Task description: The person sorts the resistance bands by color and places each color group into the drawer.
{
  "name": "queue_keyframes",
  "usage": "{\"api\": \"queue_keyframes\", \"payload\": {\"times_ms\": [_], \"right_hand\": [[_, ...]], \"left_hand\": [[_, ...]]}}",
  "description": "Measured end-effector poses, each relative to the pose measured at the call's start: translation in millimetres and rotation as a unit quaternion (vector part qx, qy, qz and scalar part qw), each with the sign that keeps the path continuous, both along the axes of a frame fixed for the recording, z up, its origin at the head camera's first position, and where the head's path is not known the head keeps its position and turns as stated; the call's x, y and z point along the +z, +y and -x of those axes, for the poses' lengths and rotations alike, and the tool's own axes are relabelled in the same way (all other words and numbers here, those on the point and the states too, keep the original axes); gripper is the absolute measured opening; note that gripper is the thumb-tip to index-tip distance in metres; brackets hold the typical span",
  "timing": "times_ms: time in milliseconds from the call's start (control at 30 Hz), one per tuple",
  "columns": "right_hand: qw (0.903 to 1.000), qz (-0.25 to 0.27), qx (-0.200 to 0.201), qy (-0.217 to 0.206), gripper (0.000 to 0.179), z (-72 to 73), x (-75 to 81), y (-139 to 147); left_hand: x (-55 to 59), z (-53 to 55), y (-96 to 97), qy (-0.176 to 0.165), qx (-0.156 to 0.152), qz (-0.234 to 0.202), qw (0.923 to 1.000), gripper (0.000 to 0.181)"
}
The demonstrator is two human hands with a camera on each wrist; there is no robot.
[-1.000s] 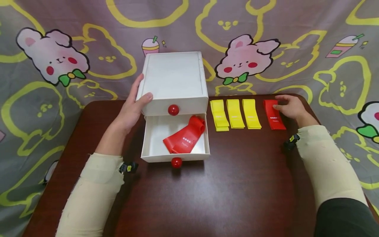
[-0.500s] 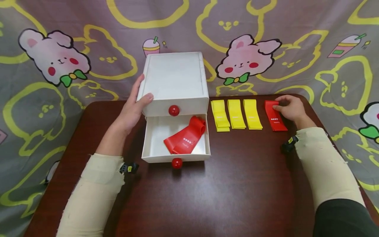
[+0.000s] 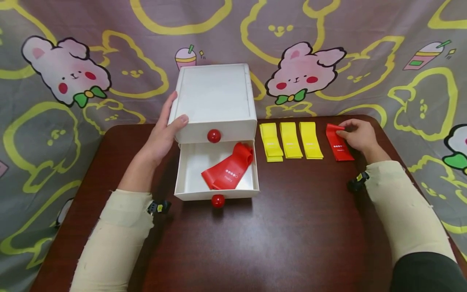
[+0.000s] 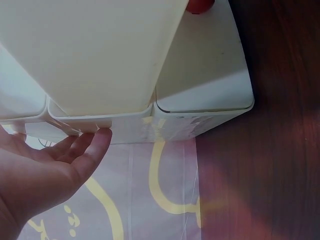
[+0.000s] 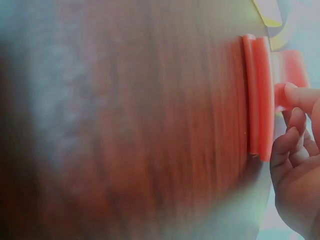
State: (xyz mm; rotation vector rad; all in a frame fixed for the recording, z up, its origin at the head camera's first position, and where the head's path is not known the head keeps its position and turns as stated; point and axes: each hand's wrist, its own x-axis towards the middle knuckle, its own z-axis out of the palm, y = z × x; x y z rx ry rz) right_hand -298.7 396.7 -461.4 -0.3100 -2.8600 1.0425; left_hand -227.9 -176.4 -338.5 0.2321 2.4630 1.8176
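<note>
A white two-drawer cabinet (image 3: 215, 95) stands at the back of the table, its lower drawer (image 3: 187, 166) pulled out and its upper drawer closed. My left hand (image 3: 158, 140) holds the cabinet's left side, thumb over the top front corner; in the left wrist view its fingertips (image 4: 104, 135) touch the white wall. Inside the lower drawer lies a folded red resistance band (image 3: 230, 168) marked "Heavy". At the right, my right hand (image 3: 359, 136) pinches the far end of another folded red resistance band (image 3: 339, 148), thumb on top. That band's near end lies on the table.
Three folded yellow bands (image 3: 270, 142) lie in a row between the cabinet and the right-hand red band. Red ball knobs (image 3: 218, 200) stick out from both drawer fronts. A patterned cloth (image 3: 226, 32) hangs behind the dark wooden table (image 3: 277, 235).
The far end of the right-hand red band now bends up slightly at my right fingers, where it lay flatter before. My left hand and the cabinet stay in place.
</note>
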Motion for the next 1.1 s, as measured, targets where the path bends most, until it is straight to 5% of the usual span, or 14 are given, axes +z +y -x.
{"api": "queue_keyframes", "payload": {"times_ms": [667,1100], "right_hand": [[0.9967,0.005,-0.041,0.07,0.039,-39.3,6.5,-10.7],[0.9898,0.067,-0.066,0.107,0.037,-67.3,22.7,-19.1]], "left_hand": [[-1.0,1.5,1.7,0.003,-0.002,-0.015,0.9999,0.072],[-1.6,0.2,0.8,0.003,-0.001,-0.014,0.9999,0.072]]}}
